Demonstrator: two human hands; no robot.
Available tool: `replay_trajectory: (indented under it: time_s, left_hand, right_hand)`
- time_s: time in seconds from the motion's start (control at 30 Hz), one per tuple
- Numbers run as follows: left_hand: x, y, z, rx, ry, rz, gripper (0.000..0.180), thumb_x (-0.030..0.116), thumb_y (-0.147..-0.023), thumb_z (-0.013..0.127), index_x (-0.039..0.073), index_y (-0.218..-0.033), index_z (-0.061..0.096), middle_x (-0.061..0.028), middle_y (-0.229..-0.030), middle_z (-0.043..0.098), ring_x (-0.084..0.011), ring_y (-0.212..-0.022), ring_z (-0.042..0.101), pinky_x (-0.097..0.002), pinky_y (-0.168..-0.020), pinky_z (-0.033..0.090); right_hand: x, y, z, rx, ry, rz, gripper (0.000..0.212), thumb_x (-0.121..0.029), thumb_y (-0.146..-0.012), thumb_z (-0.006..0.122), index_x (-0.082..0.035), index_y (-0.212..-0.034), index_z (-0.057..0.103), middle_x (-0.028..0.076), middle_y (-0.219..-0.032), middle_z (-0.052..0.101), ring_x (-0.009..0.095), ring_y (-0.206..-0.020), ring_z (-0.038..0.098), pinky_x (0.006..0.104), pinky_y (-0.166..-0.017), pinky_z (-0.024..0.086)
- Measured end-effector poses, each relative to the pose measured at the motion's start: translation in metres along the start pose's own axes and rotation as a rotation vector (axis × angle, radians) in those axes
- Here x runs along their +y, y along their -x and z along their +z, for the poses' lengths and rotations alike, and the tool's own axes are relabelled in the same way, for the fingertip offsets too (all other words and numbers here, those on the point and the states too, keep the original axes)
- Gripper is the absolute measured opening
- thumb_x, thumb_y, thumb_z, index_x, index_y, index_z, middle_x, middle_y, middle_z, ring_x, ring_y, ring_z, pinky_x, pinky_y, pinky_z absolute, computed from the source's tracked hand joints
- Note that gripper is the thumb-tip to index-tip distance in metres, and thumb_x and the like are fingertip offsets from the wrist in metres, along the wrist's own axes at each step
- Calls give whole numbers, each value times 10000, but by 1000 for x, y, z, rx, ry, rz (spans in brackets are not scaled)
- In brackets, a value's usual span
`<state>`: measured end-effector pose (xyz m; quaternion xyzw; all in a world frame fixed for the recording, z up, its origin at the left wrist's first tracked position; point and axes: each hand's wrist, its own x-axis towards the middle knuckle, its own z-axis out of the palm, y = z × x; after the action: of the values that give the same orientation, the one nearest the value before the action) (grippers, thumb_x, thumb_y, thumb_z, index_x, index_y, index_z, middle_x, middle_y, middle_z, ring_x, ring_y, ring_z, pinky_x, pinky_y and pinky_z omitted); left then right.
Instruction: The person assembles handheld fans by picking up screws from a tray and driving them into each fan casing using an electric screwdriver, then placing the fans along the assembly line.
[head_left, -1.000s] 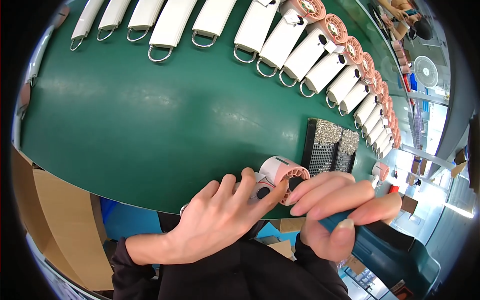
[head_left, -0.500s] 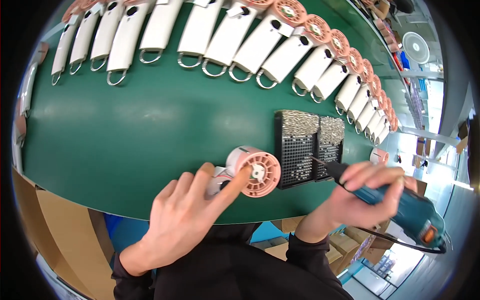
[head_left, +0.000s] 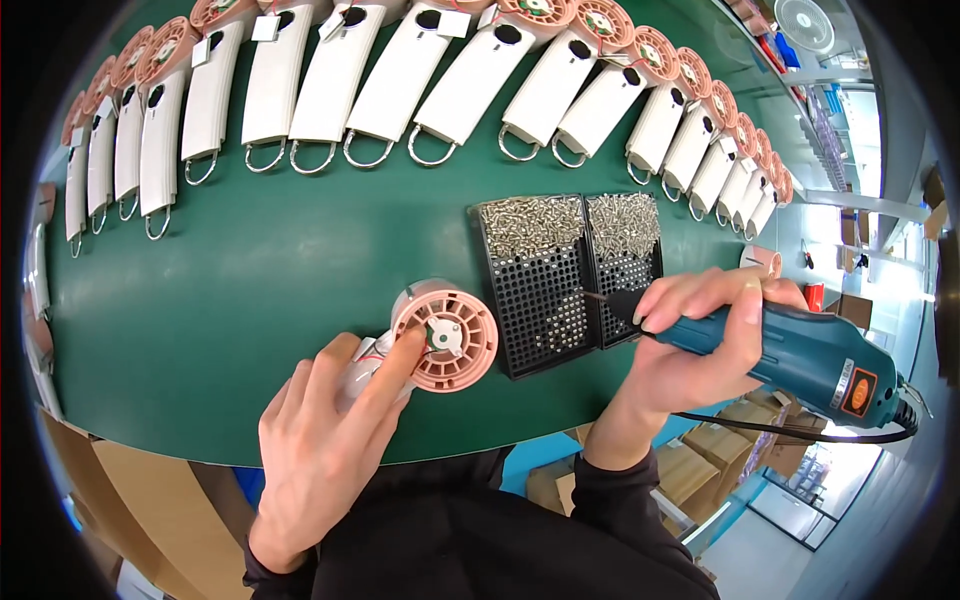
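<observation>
Handles (head_left: 475,85) beyond screw trays (head_left: 522,285), left fingers (head_left: 390,373) around pink-headed unit (head_left: 472,335), right fingers (head_left: 700,292) around screwdriver (head_left: 812,352)

here on the teal corded screwdriver (head_left: 785,350), near its rear end, sits a dark-bordered orange label (head_left: 858,391), with a narrow white strip (head_left: 842,382) just beside it, the print on both too small to read!
</observation>
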<state>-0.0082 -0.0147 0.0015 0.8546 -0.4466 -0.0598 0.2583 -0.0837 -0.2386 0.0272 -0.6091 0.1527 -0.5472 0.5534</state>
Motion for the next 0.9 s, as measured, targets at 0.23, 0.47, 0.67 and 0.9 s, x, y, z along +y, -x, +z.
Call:
replay_trajectory:
  time_s: [0.23,0.47,0.67,0.9]
  left_hand:
    - [-4,0,1,6,9,15,601,77,-666,738,194,-1236,588,-97,-1007,537,-189,-670,532,-305,-570,488]
    - [-8,5,-1,9,-12,58,618,32,-649,659,191,-1241,584,-107,-986,533,-176,-667,520,-285,-565,472]
    - [-13,8,1,26,-20,72,633,23,-661,627,189,-1269,562,-111,-981,532,-173,-662,510,-275,-545,459]
    - [-15,10,4,56,-23,83,662,43,-666,620,206,-1302,532,-113,-980,542,-171,-656,488,-257,-537,447]
  right_hand:
    - [1,2,3,-46,22,-13,216,-53,-852,494,-35,-1012,350,123,-574,448,205,-332,417,338,-313,428]
    - [-30,6,9,-77,-143,-76,193,-123,-945,342,-48,-1115,395,96,-644,453,186,-333,393,334,-310,406]
    - [-58,24,44,-411,-273,7,244,-179,-949,406,-39,-1130,320,123,-684,461,213,-396,433,343,-364,440]
    - [-54,36,66,-487,-261,8,200,-150,-935,397,-39,-1086,326,131,-680,454,208,-364,403,335,-332,420]
